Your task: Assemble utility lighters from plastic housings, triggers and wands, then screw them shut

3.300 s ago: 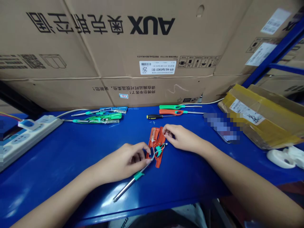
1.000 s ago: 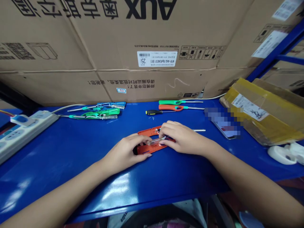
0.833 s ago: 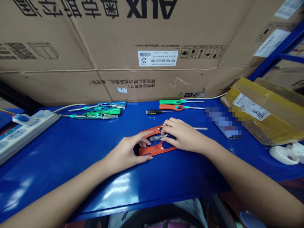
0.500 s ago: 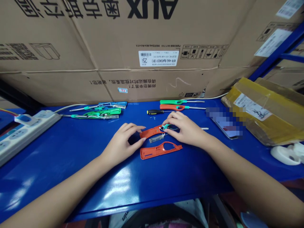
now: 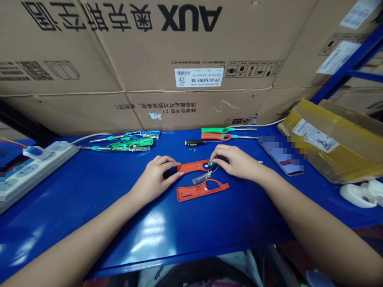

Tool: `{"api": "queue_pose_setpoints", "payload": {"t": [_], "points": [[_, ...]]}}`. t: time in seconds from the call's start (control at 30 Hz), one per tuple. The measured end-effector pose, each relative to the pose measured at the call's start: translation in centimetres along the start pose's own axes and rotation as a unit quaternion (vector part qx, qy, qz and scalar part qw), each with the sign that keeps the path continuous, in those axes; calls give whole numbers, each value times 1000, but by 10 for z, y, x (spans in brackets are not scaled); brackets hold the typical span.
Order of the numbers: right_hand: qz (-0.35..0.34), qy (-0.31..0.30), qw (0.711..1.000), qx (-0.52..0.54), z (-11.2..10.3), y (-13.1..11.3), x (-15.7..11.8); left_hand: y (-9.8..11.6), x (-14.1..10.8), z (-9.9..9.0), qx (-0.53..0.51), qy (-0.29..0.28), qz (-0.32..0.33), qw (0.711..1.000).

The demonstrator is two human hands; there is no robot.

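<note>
My left hand [image 5: 154, 177] grips the closed end of an orange lighter casing half [image 5: 193, 167] between thumb and fingers, its hollow side up on the table. At the casing's other end, my right hand [image 5: 237, 161] pinches a small green lighter part [image 5: 211, 163] by the loop opening. Just below lies a clear fuel tank [image 5: 202, 177], with a thin tube running from it toward my right hand. Nearer to me rests the other orange casing half [image 5: 191, 192]. A metal tip [image 5: 260, 162] shows past my right wrist; the rest of it is hidden.
Behind my hands lie a screwdriver [image 5: 195, 142], tiny white pieces, and a green [image 5: 214, 130] and an orange lighter [image 5: 214, 136]. Opened lighters [image 5: 131, 142] lie back left, near a power strip [image 5: 32, 167]. A phone [image 5: 281, 157] and a yellow-taped box [image 5: 326, 137] sit right.
My right hand has shifted slightly right and now pinches the green part near the loop. The clear tank has slid a little to the right. My left hand stays at the casing end.
</note>
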State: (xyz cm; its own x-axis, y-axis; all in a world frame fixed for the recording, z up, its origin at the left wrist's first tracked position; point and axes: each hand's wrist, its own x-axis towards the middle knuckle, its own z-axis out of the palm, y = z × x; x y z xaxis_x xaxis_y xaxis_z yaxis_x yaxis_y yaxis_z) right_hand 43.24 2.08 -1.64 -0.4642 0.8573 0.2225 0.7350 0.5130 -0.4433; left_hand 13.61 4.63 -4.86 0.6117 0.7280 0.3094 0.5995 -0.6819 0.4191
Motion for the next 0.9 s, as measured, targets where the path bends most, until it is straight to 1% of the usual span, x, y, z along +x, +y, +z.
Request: {"api": "queue_pose_setpoints", "payload": {"t": [0.1,0.13,0.27,0.3,0.37,0.43,0.5,0.53,0.63,0.73,0.8,0.9], "points": [[1,6,1000,28,-7,0,-2,-1,0,-2,11,-2,-2,1000],[2,-4,999,35,-8,-1,-2,-2,0,-2,17,-2,-3,1000],[-1,-79,996,34,-7,-1,-4,-7,0,-6,38,6,-14,999],[-8,-82,996,29,-6,0,-5,-8,0,-6,38,8,-17,999],[-25,-50,998,23,-6,1,-5,-11,0,-7,27,10,-22,999],[-28,10,999,17,-4,3,-4,-12,0,-6,9,9,-23,1000],[-9,57,998,6,2,6,-1,-12,0,-5,-3,9,-23,1000],[5,67,998,1,6,8,1,-12,0,-5,-4,9,-23,1000],[31,73,997,2,19,13,6,-11,0,-3,3,9,-21,1000],[28,85,996,17,26,15,9,-10,1,-3,14,11,-14,1000],[19,91,995,26,24,14,10,-10,1,-3,18,11,-13,1000],[2,102,994,41,11,13,8,-10,1,-4,21,13,-21,999]]}}
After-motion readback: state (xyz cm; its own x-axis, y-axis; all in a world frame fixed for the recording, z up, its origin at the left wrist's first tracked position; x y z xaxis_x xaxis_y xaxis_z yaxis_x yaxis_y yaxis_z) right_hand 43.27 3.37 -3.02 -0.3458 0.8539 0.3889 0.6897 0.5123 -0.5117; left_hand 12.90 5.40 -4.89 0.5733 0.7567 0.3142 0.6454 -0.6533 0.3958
